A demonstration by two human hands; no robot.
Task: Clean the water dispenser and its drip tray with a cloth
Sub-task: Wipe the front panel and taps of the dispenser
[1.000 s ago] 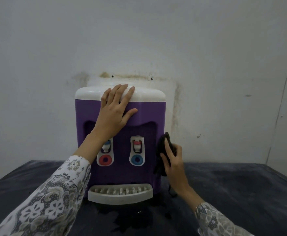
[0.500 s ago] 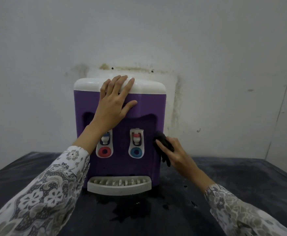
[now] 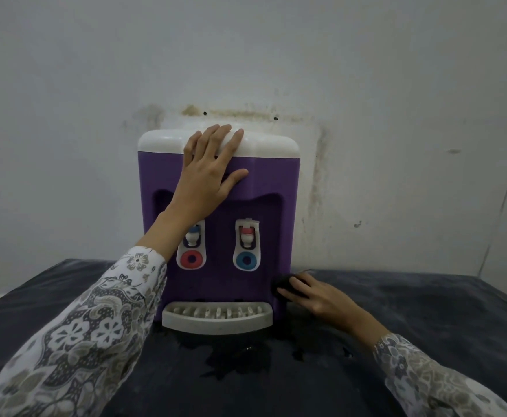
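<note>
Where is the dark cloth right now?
The cloth is under the right hand, pressed against the lower right corner of the purple dispenser, just above and right of the drip tray.

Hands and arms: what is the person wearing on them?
Both arms wear long sleeves in a white, grey and dark flower pattern. The left sleeve ends just above the wrist, and so does the right sleeve. The left hand and right hand are bare, with no gloves.
</note>
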